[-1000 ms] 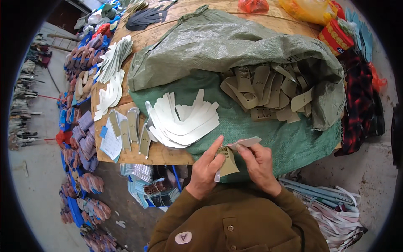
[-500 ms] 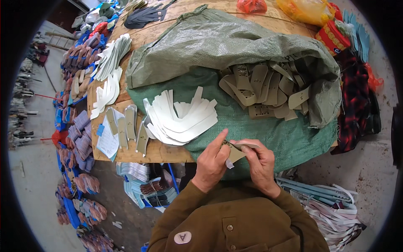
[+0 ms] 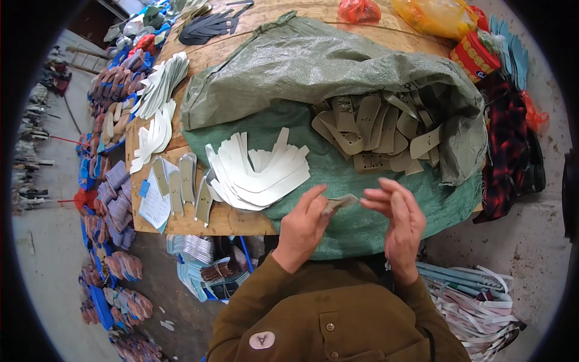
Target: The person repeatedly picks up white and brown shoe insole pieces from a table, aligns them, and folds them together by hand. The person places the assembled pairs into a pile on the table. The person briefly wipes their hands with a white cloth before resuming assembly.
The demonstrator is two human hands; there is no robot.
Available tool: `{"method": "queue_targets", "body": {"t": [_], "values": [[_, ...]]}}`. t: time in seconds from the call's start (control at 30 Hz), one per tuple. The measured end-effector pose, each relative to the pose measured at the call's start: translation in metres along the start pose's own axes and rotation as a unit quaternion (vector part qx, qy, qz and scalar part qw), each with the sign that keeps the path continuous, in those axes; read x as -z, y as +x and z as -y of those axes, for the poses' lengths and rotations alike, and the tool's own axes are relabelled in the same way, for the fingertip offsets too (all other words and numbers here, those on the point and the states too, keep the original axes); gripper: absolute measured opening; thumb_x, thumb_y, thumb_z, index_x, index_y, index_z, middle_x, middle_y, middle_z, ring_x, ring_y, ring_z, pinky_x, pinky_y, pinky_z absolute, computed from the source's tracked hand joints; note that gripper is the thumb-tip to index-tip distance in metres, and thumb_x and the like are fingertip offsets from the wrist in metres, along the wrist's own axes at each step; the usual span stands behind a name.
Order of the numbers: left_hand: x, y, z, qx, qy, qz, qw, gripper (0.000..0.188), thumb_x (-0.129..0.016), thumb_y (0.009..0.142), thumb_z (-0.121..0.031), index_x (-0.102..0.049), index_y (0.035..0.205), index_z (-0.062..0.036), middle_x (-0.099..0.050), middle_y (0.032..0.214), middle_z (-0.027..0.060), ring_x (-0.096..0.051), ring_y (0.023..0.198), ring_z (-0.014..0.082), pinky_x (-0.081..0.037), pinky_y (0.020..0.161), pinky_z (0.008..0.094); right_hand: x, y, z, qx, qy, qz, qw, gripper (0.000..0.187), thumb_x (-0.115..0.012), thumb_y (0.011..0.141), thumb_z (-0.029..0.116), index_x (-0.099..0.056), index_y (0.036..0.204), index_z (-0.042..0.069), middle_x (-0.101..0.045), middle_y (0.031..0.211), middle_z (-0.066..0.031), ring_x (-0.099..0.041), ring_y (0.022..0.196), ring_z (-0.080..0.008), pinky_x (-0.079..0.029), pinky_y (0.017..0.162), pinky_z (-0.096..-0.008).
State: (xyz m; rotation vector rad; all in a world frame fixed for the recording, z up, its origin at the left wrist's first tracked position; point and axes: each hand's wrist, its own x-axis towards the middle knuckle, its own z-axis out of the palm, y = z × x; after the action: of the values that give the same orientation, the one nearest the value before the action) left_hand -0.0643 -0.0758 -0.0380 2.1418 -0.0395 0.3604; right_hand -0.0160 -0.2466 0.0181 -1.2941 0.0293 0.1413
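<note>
Left fingers [image 3: 310,200] pinching olive piece [image 3: 342,203], right fingers [image 3: 402,208] near

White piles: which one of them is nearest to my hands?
The large fanned pile, lying partly on the green sack, just beyond your left hand. The other two white piles lie farther off, along the table's left edge.

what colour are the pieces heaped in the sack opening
The pieces are olive-tan, clearest in the head view.

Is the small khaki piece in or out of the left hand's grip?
In: the khaki piece juts from the pinching left hand toward the right hand, which is open.
</note>
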Motion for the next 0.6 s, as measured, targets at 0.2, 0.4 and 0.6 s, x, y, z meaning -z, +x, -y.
{"method": "queue_targets", "body": {"t": [0.2, 0.4, 0.6], "values": [[0.013, -0.003, -0.019, 0.188, -0.240, 0.147, 0.941, 0.030, -0.058, 0.098, -0.019, -0.055, 0.121, -0.0004, -0.066, 0.093, 0.0120, -0.060, 0.078, 0.0170, -0.050, 0.072, 0.0306, 0.018, 0.021, -0.042, -0.117, -0.021, 0.239, 0.964, 0.017, -0.064, 0.093, 0.010, -0.069, 0.102, -0.003, -0.056, 0.082, 0.0000, -0.050, 0.066, -0.0066, -0.041, 0.061, -0.0208], [0.014, -0.016, -0.016, 0.255, -0.288, 0.251, 0.888, 0.035, -0.060, 0.097, -0.026, -0.056, 0.120, -0.0006, -0.065, 0.091, 0.0071, -0.058, 0.082, 0.0123, -0.049, 0.073, 0.0301, 0.009, 0.020, -0.040, -0.219, -0.003, 0.204, 0.954, 0.027, -0.063, 0.095, 0.015, -0.059, 0.071, 0.005, -0.049, 0.062, 0.0062, -0.044, 0.056, -0.0019, -0.033, 0.050, -0.0195], [0.004, -0.011, -0.011, 0.137, -0.153, 0.162, 0.965, 0.032, -0.060, 0.097, -0.030, -0.059, 0.104, 0.0011, -0.061, 0.083, 0.0095, -0.056, 0.072, 0.0142, -0.046, 0.065, 0.0345, -0.003, 0.018, -0.066, -0.069, -0.007, 0.108, 0.992, 0.030, -0.060, 0.098, 0.019, -0.056, 0.070, 0.007, -0.047, 0.061, 0.0069, -0.038, 0.053, -0.0008, -0.028, 0.047, -0.0200]]}}
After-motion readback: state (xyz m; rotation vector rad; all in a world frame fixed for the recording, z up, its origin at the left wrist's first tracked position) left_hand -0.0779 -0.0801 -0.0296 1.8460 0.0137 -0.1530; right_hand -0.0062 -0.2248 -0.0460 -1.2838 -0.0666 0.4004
